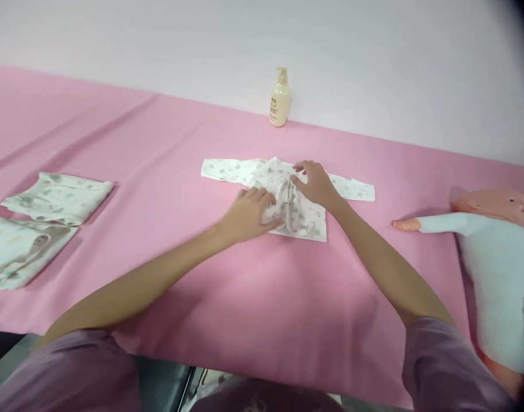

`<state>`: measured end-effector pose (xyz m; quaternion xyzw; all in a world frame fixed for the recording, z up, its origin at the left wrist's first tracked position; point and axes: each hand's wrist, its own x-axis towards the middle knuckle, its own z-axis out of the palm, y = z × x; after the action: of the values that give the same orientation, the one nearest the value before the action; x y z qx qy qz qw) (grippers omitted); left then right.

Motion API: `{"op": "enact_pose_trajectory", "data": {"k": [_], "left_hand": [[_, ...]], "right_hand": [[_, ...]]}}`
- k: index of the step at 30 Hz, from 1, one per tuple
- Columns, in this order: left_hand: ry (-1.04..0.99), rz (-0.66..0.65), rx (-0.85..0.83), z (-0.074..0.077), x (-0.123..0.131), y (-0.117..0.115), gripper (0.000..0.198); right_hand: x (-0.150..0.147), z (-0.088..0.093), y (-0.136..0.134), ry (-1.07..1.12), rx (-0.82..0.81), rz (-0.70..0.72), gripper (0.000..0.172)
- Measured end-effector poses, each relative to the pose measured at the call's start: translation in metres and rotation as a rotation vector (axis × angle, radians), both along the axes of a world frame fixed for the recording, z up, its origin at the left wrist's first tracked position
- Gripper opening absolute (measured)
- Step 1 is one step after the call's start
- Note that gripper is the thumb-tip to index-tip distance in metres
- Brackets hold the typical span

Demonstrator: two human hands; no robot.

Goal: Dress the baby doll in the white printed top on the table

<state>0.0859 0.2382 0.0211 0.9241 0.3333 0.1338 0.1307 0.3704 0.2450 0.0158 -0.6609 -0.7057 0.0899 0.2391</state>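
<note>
A small white baby shirt point(312, 222) with a fine grey-green print lies spread on the pink cloth point(253, 292), its sleeves stretched out to both sides. My left hand point(248, 214) is over the lower left part of the shirt, palm down, with fingers apart and nothing seen in them. Over the upper right part, near the chest and sleeve, is my right hand point(315, 182), thumb and fingers apart. Whether the fingertips press on the fabric I cannot tell. The shirt's front is bunched in folds between my hands, and my left hand hides some of its left edge.
A cream pump bottle point(279, 103) stands behind the shirt, close to the white wall point(158, 40). To the left lie folded printed cloths point(68, 197). At the right edge a baby doll point(493, 274) in white clothing lies with one arm stretched towards the shirt.
</note>
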Motion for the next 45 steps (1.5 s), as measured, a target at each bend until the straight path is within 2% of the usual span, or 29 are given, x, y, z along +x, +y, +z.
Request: {"op": "enact_pose_trajectory", "data": {"k": [3, 6, 11, 14, 17, 19, 22, 24, 26, 28, 30, 33, 35, 37, 41, 44, 45], "left_hand": [[0.097, -0.044, -0.007, -0.008, 0.016, -0.018, 0.043], [0.148, -0.118, 0.057, -0.016, 0.018, -0.014, 0.037], [0.213, -0.278, 0.275, -0.021, 0.021, -0.007, 0.011], [0.188, -0.305, 0.292, -0.022, 0.025, -0.009, 0.007], [0.053, -0.193, 0.126, -0.021, 0.02, -0.011, 0.01], [-0.131, -0.029, -0.083, -0.019, 0.005, -0.012, 0.012], [-0.361, 0.227, -0.385, -0.014, -0.029, -0.012, 0.019], [-0.386, 0.366, -0.446, -0.011, -0.055, -0.01, 0.023], [-0.351, 0.486, -0.405, -0.011, -0.076, -0.006, 0.026], [-0.324, 0.537, -0.366, -0.013, -0.091, -0.003, 0.033], [-0.31, 0.521, -0.349, -0.016, -0.098, 0.0, 0.047], [-0.279, 0.51, -0.298, -0.018, -0.098, 0.003, 0.053], [-0.258, 0.533, -0.263, -0.019, -0.097, 0.006, 0.045], [-0.238, 0.558, -0.248, -0.019, -0.099, 0.01, 0.038], [-0.154, 0.569, -0.19, -0.02, -0.112, 0.015, 0.035], [-0.123, 0.59, -0.13, -0.023, -0.119, 0.014, 0.032], [-0.13, 0.611, -0.118, -0.023, -0.121, 0.014, 0.037]], "right_hand": [[-0.007, 0.011, 0.044, -0.01, -0.184, -0.048, 0.031], [-0.008, 0.021, 0.072, -0.067, -0.327, -0.058, 0.029], [-0.008, 0.04, 0.091, -0.117, -0.527, -0.038, 0.041], [-0.012, 0.051, 0.096, -0.031, -0.558, -0.052, 0.04], [-0.021, 0.057, 0.1, 0.2, -0.581, -0.093, 0.03], [-0.03, 0.058, 0.102, 0.397, -0.601, -0.115, 0.028], [-0.049, 0.057, 0.105, 0.627, -0.585, -0.151, 0.035], [-0.064, 0.053, 0.106, 0.719, -0.53, -0.179, 0.032], [-0.078, 0.048, 0.107, 0.811, -0.48, -0.169, 0.021], [-0.089, 0.04, 0.106, 0.88, -0.44, -0.125, 0.013], [-0.095, 0.029, 0.102, 0.861, -0.364, -0.102, 0.023], [-0.095, 0.007, 0.091, 0.532, -0.137, -0.104, 0.048], [-0.09, -0.009, 0.081, 0.276, 0.013, -0.083, 0.056], [-0.084, -0.024, 0.074, 0.114, 0.09, -0.049, 0.059], [-0.075, -0.044, 0.067, -0.051, 0.072, -0.001, 0.066], [-0.074, -0.05, 0.067, -0.123, 0.034, 0.016, 0.071], [-0.074, -0.05, 0.067, -0.139, 0.021, 0.017, 0.072]]}}
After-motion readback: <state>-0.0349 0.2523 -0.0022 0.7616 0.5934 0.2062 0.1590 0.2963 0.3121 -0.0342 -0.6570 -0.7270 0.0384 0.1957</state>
